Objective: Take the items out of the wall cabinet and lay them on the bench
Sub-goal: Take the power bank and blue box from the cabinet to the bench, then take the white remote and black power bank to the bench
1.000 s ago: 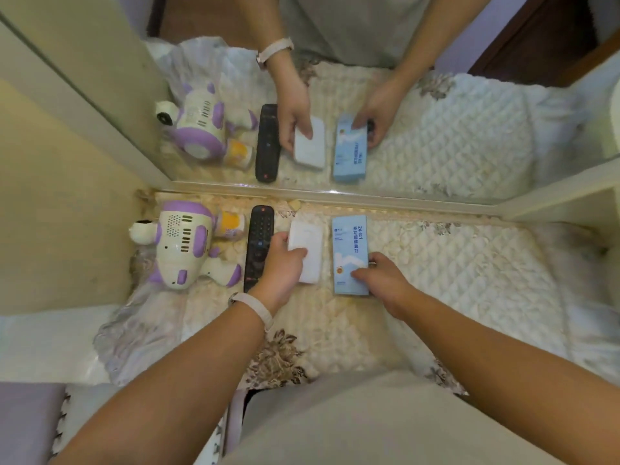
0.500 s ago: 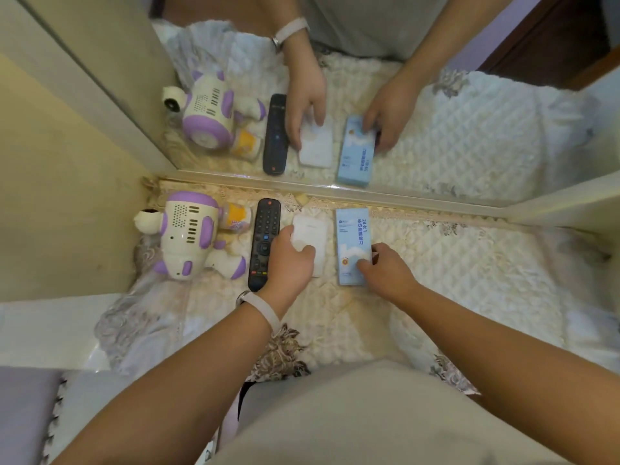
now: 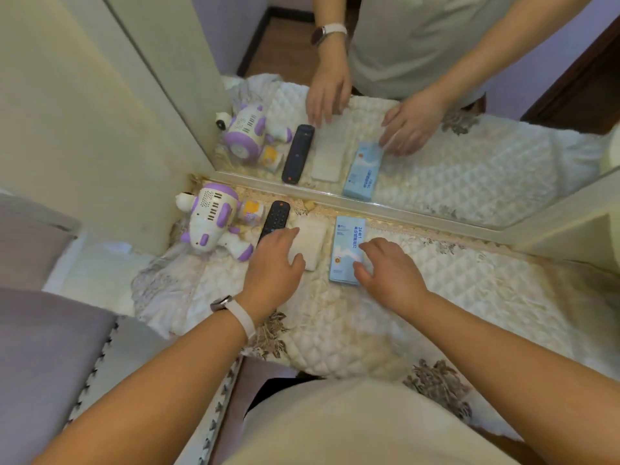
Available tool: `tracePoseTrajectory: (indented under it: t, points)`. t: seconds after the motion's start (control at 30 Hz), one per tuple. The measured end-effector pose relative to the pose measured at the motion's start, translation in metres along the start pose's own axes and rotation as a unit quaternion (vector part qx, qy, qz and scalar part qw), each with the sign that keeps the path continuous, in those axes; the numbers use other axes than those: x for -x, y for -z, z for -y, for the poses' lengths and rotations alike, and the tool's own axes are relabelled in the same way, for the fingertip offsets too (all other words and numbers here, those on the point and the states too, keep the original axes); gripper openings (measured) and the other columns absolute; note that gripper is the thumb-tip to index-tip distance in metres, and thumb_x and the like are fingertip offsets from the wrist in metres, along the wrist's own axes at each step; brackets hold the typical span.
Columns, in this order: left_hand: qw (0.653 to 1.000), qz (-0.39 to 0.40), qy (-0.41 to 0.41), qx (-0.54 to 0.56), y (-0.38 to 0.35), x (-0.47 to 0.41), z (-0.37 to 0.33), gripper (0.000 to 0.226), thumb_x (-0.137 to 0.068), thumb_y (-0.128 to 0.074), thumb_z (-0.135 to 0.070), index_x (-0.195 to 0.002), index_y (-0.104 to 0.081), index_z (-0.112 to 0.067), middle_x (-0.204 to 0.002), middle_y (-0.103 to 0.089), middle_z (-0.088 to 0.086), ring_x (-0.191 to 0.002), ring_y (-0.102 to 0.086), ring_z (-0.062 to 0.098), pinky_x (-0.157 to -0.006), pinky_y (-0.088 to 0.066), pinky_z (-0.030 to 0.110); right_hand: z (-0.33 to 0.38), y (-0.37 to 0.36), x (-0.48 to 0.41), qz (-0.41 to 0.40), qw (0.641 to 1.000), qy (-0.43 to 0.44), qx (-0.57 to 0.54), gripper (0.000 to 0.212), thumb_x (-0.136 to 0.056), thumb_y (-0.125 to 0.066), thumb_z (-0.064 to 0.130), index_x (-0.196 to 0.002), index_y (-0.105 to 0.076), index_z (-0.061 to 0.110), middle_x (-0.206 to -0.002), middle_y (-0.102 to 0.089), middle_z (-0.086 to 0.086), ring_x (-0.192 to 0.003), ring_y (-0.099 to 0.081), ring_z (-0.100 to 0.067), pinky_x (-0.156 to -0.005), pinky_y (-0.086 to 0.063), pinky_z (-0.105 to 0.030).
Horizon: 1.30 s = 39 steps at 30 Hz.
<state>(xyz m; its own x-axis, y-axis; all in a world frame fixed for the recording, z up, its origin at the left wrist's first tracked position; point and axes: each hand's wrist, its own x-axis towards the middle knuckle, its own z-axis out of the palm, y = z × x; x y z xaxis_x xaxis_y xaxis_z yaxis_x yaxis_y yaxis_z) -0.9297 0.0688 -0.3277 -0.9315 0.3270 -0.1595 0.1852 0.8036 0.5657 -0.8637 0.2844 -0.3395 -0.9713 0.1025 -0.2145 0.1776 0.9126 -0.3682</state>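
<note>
My left hand is spread and relaxed, gripping nothing, its fingers lying over the near end of the black remote control and the left edge of the flat white box (whether my palm presses down, I cannot tell). A pale-strapped watch sits on that wrist. My right hand is loosely spread too, fingertips at the right edge of the light blue box, not closed round it. These things lie side by side on the bench's quilted cover, close to the mirror. Left of the remote are a small yellow cup and a white-and-purple toy robot.
</note>
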Motion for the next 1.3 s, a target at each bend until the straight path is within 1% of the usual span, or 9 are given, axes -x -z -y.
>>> tracePoseTrajectory:
  t: [0.2, 0.33, 0.43, 0.57, 0.73, 0.9, 1.03, 1.13, 1.3]
  points:
    - [0.981, -0.075, -0.085, -0.158, 0.020, 0.053, -0.023, 0.040, -0.084, -0.058, -0.028, -0.121, -0.064, -0.012, -0.118, -0.062, 0.011, -0.103, -0.059, 0.032, -0.081, -0.050, 0.044, 0.006, 0.024, 0.024, -0.015, 0.991, 0.123, 0.058, 0.047, -0.094, -0.046, 0.043, -0.133, -0.052, 0.017, -0.137, -0.052, -0.005, -0.121, -0.048, -0.026, -0.092, -0.042, -0.039]
    - [0.970, -0.118, -0.069, -0.202, 0.028, 0.095, -0.037, 0.041, -0.085, -0.054, -0.034, -0.117, -0.066, -0.013, -0.116, -0.063, 0.010, -0.103, -0.058, 0.031, -0.081, -0.049, 0.043, 0.015, 0.033, 0.042, -0.021, 0.978, 0.196, 0.071, 0.046, -0.093, -0.048, 0.043, -0.130, -0.055, 0.016, -0.133, -0.055, -0.005, -0.120, -0.050, -0.028, -0.093, -0.043, -0.041]
    - [0.963, -0.154, -0.039, -0.219, 0.032, 0.134, -0.048, 0.041, -0.085, -0.050, -0.037, -0.116, -0.066, -0.016, -0.117, -0.064, 0.008, -0.107, -0.056, 0.028, -0.085, -0.047, 0.043, 0.032, 0.039, 0.053, -0.022, 0.962, 0.261, 0.081, 0.050, -0.090, -0.045, 0.046, -0.126, -0.059, 0.015, -0.129, -0.059, -0.007, -0.115, -0.055, -0.029, -0.090, -0.045, -0.043]
    - [0.954, -0.183, 0.020, -0.238, 0.042, 0.182, -0.049, 0.044, -0.086, -0.048, -0.039, -0.118, -0.067, -0.016, -0.121, -0.064, 0.011, -0.114, -0.058, 0.033, -0.094, -0.045, 0.046, 0.064, 0.043, 0.069, -0.023, 0.937, 0.341, 0.076, 0.052, -0.085, -0.041, 0.048, -0.115, -0.065, 0.013, -0.115, -0.065, -0.008, -0.104, -0.061, -0.030, -0.083, -0.049, -0.042]
    - [0.938, -0.208, 0.082, -0.264, 0.065, 0.236, -0.042, 0.045, -0.090, -0.048, -0.041, -0.127, -0.061, -0.019, -0.130, -0.060, 0.009, -0.125, -0.052, 0.032, -0.103, -0.040, 0.049, 0.113, 0.050, 0.091, -0.050, 0.888, 0.451, 0.073, 0.046, -0.086, -0.047, 0.046, -0.115, -0.064, 0.014, -0.113, -0.065, -0.005, -0.102, -0.060, -0.028, -0.083, -0.050, -0.040]
    - [0.910, -0.268, 0.143, -0.284, 0.089, 0.309, -0.032, 0.043, -0.088, -0.053, -0.039, -0.127, -0.061, -0.021, -0.130, -0.060, 0.005, -0.127, -0.051, 0.027, -0.106, -0.037, 0.049, 0.167, 0.049, 0.130, -0.066, 0.847, 0.524, 0.067, 0.044, -0.085, -0.049, 0.045, -0.113, -0.064, 0.015, -0.115, -0.064, -0.006, -0.104, -0.059, -0.030, -0.084, -0.048, -0.042]
    - [0.886, -0.303, 0.197, -0.292, 0.092, 0.388, -0.021, 0.045, -0.089, -0.048, -0.042, -0.128, -0.061, -0.022, -0.130, -0.060, 0.006, -0.127, -0.051, 0.028, -0.107, -0.037, 0.049, 0.210, 0.037, 0.180, -0.066, 0.805, 0.585, 0.075, 0.045, -0.085, -0.049, 0.046, -0.117, -0.062, 0.016, -0.116, -0.064, -0.004, -0.108, -0.057, -0.028, -0.088, -0.044, -0.040]
    - [0.867, -0.328, 0.233, -0.295, 0.088, 0.457, -0.012, 0.043, -0.089, -0.053, -0.042, -0.128, -0.061, -0.023, -0.131, -0.060, 0.005, -0.127, -0.051, 0.028, -0.107, -0.037, 0.048, 0.242, 0.021, 0.231, -0.052, 0.774, 0.626, 0.078, 0.048, -0.087, -0.046, 0.048, -0.122, -0.061, 0.018, -0.122, -0.062, -0.002, -0.115, -0.055, -0.026, -0.093, -0.043, -0.040]
    - [0.830, -0.372, 0.305, -0.283, 0.070, 0.586, -0.007, 0.043, -0.088, -0.055, -0.042, -0.125, -0.063, -0.023, -0.129, -0.061, 0.005, -0.126, -0.052, 0.026, -0.105, -0.038, 0.046, 0.289, -0.012, 0.336, -0.033, 0.714, 0.695, 0.077, 0.048, -0.088, -0.047, 0.049, -0.120, -0.061, 0.017, -0.122, -0.062, -0.004, -0.113, -0.056, -0.027, -0.093, -0.044, -0.040]
